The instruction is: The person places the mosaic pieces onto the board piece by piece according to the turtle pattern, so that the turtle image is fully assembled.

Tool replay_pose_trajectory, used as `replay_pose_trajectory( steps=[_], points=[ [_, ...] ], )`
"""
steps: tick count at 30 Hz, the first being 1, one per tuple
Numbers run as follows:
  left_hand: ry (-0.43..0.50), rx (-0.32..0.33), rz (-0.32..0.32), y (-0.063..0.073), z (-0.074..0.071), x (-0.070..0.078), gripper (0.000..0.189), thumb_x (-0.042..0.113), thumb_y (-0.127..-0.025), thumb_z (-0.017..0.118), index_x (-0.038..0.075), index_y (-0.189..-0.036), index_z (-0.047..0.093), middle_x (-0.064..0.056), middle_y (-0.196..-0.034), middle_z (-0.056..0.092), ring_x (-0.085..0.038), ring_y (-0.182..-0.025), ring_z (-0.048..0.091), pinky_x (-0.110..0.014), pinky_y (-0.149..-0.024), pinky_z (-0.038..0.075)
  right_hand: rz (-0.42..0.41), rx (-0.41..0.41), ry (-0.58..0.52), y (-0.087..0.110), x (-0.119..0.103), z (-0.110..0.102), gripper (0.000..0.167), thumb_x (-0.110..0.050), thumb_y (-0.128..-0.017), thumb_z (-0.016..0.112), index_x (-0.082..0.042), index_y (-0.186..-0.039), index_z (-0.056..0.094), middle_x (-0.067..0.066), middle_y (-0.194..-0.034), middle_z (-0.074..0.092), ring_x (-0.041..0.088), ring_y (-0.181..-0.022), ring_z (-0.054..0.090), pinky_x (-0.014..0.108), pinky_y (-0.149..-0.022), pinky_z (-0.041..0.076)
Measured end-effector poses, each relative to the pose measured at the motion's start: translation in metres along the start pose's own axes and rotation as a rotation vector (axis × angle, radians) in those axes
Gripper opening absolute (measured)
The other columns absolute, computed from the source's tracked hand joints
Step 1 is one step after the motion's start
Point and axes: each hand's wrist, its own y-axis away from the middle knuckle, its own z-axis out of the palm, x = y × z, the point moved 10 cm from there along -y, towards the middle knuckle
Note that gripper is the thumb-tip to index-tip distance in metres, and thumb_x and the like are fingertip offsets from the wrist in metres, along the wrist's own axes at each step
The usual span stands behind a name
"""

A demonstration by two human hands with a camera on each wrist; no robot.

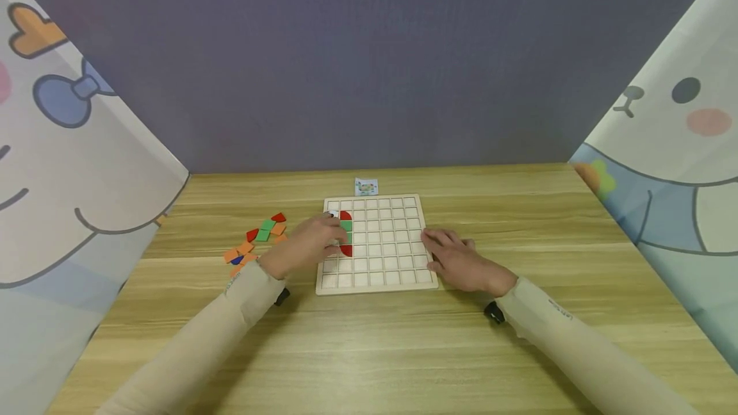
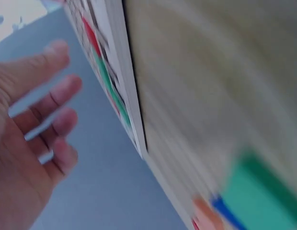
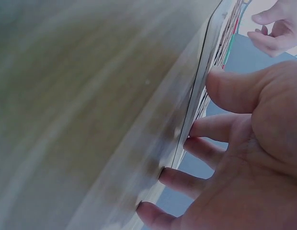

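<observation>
A light wooden grid board (image 1: 389, 250) lies on the table in front of me. My left hand (image 1: 311, 241) is over its left columns, fingers loosely bent; the left wrist view shows nothing between them. Close by its fingertips, green pieces (image 1: 346, 226) sit in a column between a red rounded piece (image 1: 346, 216) above and another red piece (image 1: 346, 251) below. A white piece with a dark dot (image 1: 332, 213) is partly hidden by that hand. With relaxed, spread fingers, my right hand (image 1: 460, 264) rests at the board's right edge; its fingertips touch there in the right wrist view.
Left of the board, loose pieces lie on the wooden table (image 1: 375, 351): green ones (image 1: 262, 235), red ones (image 1: 279, 217), several orange ones (image 1: 231, 255) and a blue one (image 1: 237, 260). A small printed card (image 1: 366, 187) lies behind the board. A grey panel (image 1: 375, 69) rises at the back.
</observation>
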Motion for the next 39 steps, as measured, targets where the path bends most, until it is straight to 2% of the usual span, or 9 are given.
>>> replay_pose_trajectory(
  steps=[4,10,15,20,24,29,34,36,39],
  points=[
    [0.117,0.038,-0.036,0.022,-0.017,-0.019,0.025,0.007,-0.078,0.077,0.007,-0.103,0.071,-0.004,-0.099,0.062,-0.022,-0.09,0.056,-0.032,-0.077,0.048,-0.003,0.002,0.0,0.0,-0.001,0.0,0.061,-0.023,-0.099,0.05,0.002,-0.148,0.023,0.016,-0.152,0.021,0.037,-0.136,0.019,0.063,-0.09,0.028],
    [0.133,0.111,-0.132,0.062,-0.039,-0.053,0.036,0.01,-0.081,0.075,0.006,-0.115,0.067,-0.006,-0.109,0.06,-0.023,-0.1,0.053,-0.039,-0.079,0.049,-0.002,-0.001,0.006,0.001,0.0,-0.001,0.06,-0.023,-0.1,0.049,0.003,-0.148,0.023,0.017,-0.152,0.021,0.038,-0.135,0.02,0.065,-0.09,0.028],
    [0.127,0.144,-0.184,0.095,-0.041,-0.075,0.039,0.003,-0.079,0.075,0.004,-0.117,0.066,-0.009,-0.108,0.061,-0.028,-0.099,0.053,-0.041,-0.079,0.049,-0.001,-0.008,-0.002,0.003,0.001,-0.002,0.06,-0.022,-0.1,0.049,0.003,-0.147,0.023,0.018,-0.152,0.021,0.039,-0.135,0.018,0.065,-0.088,0.028],
    [0.09,0.104,-0.257,0.117,-0.036,-0.088,0.047,0.007,-0.077,0.077,0.0,-0.122,0.062,-0.015,-0.11,0.058,-0.034,-0.097,0.047,-0.046,-0.078,0.045,-0.007,-0.014,0.0,0.003,0.001,-0.001,0.059,-0.022,-0.101,0.047,0.003,-0.148,0.022,0.018,-0.152,0.02,0.039,-0.136,0.017,0.063,-0.086,0.028],
    [0.025,0.051,-0.323,0.129,-0.034,-0.096,0.053,0.016,-0.079,0.076,0.001,-0.127,0.059,-0.016,-0.119,0.055,-0.036,-0.099,0.044,-0.054,-0.076,0.04,-0.017,-0.014,-0.006,0.002,-0.001,-0.001,0.059,-0.022,-0.1,0.048,0.003,-0.148,0.023,0.018,-0.151,0.021,0.04,-0.135,0.019,0.062,-0.086,0.029],
    [-0.044,0.023,-0.398,0.131,-0.039,-0.112,0.046,0.02,-0.083,0.073,0.0,-0.123,0.062,-0.018,-0.117,0.057,-0.043,-0.096,0.046,-0.061,-0.072,0.04,-0.02,-0.002,-0.004,0.003,-0.002,-0.002,0.059,-0.021,-0.1,0.049,0.003,-0.147,0.023,0.018,-0.151,0.021,0.04,-0.135,0.019,0.062,-0.085,0.029],
    [-0.011,-0.038,-0.513,0.137,-0.037,-0.132,0.039,0.019,-0.087,0.069,0.0,-0.12,0.065,-0.022,-0.116,0.057,-0.053,-0.104,0.043,-0.07,-0.083,0.034,-0.028,0.0,0.01,0.003,-0.003,-0.002,0.059,-0.021,-0.1,0.049,0.003,-0.147,0.023,0.018,-0.151,0.022,0.04,-0.135,0.019,0.063,-0.086,0.029],
    [0.009,-0.058,-0.543,0.138,-0.035,-0.138,0.034,0.016,-0.087,0.069,0.001,-0.117,0.066,-0.022,-0.117,0.058,-0.055,-0.108,0.041,-0.069,-0.086,0.032,-0.027,-0.002,0.008,0.004,-0.003,-0.002,0.059,-0.021,-0.1,0.049,0.004,-0.147,0.023,0.019,-0.151,0.022,0.04,-0.134,0.02,0.064,-0.086,0.029],
    [0.035,-0.078,-0.57,0.136,-0.033,-0.144,0.028,0.011,-0.086,0.069,0.002,-0.112,0.07,-0.021,-0.115,0.06,-0.05,-0.107,0.045,-0.063,-0.087,0.038,-0.021,-0.007,-0.001,0.005,-0.004,-0.002,0.06,-0.022,-0.1,0.049,0.004,-0.147,0.023,0.019,-0.151,0.021,0.041,-0.134,0.019,0.065,-0.087,0.028]
  ],
)
